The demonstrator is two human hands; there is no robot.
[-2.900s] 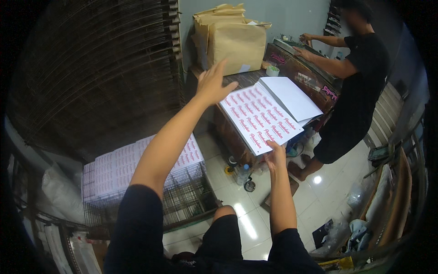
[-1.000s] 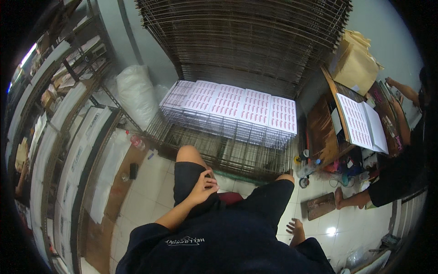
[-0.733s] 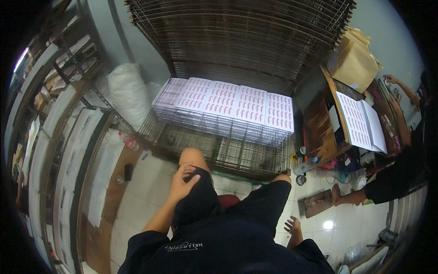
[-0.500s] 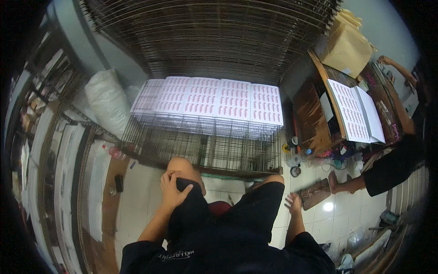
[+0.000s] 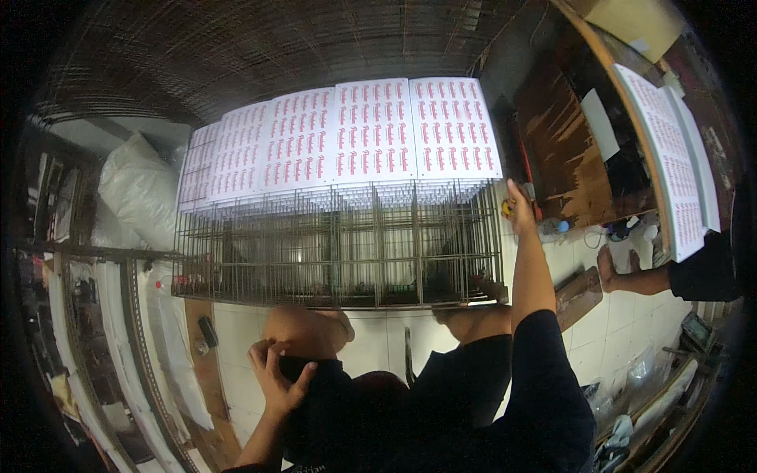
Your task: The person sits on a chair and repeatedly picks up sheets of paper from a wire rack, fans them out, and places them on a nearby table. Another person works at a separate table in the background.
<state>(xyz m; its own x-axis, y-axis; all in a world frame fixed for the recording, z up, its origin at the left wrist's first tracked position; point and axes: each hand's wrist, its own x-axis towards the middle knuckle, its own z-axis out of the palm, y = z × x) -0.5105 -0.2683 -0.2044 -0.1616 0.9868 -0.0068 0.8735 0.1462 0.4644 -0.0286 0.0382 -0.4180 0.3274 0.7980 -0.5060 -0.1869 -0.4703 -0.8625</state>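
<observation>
White sheets (image 5: 373, 130) with rows of red print lie side by side across the top of a stack of wire drying-rack shelves (image 5: 355, 272); layers of white sheets show below them. My right hand (image 5: 517, 206) is stretched forward, beside the right edge of the rack, close to the near corner of the rightmost sheet. Its fingers are bunched and partly hidden, so I cannot see a grip. Above my left thigh and knee, my left hand (image 5: 277, 380) has its fingers apart and slightly bent, holding nothing.
Raised wire shelves (image 5: 260, 55) hang over the far side. At right, a wooden table (image 5: 635, 118) carries printed sheets (image 5: 670, 162), with another person's legs (image 5: 631, 276) near it. A plastic-wrapped bundle (image 5: 138, 189) and loaded shelving (image 5: 114, 339) stand at left.
My right hand has moved from beside my right thigh forward to the rack's right edge. My left hand has lifted off or shifted on the knee, its fingers spreading. The view has moved closer to the rack.
</observation>
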